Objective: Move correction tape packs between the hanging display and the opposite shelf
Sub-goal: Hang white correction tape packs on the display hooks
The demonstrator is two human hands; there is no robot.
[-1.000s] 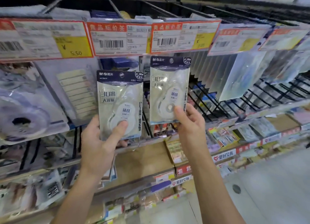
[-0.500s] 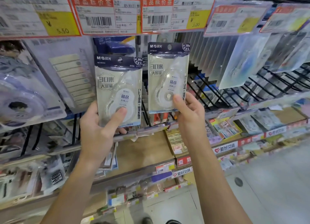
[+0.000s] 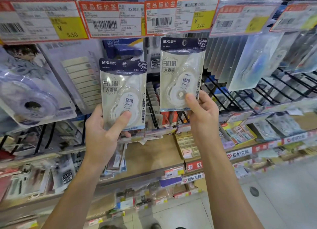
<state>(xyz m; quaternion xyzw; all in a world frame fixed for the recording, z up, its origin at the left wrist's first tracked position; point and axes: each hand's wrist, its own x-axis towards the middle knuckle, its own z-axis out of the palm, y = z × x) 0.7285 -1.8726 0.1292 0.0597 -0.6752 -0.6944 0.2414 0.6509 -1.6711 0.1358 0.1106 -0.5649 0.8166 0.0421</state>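
Two correction tape packs, white with dark blue headers, are held up in front of the hanging display. My left hand [image 3: 103, 134] grips the lower edge of the left pack [image 3: 122, 84], thumb pressed on the dispenser's round part. My right hand [image 3: 202, 112] holds the right pack [image 3: 181, 66] by its bottom right corner, higher up, its header just below the price tags [image 3: 180, 16]. Whether the right pack's hole sits on a peg is hidden by the tags.
Black wire pegs [image 3: 223, 98] with hanging blister packs [image 3: 253, 60] fill the display to the right. Larger packs [image 3: 30, 84] hang at left. Wooden shelves [image 3: 152, 153] with small stationery boxes lie below. Grey floor [image 3: 283, 194] shows at lower right.
Both packs sit slightly higher relative to the price tags than a second ago, the right one closest to the tag row. The view has tilted down a little.
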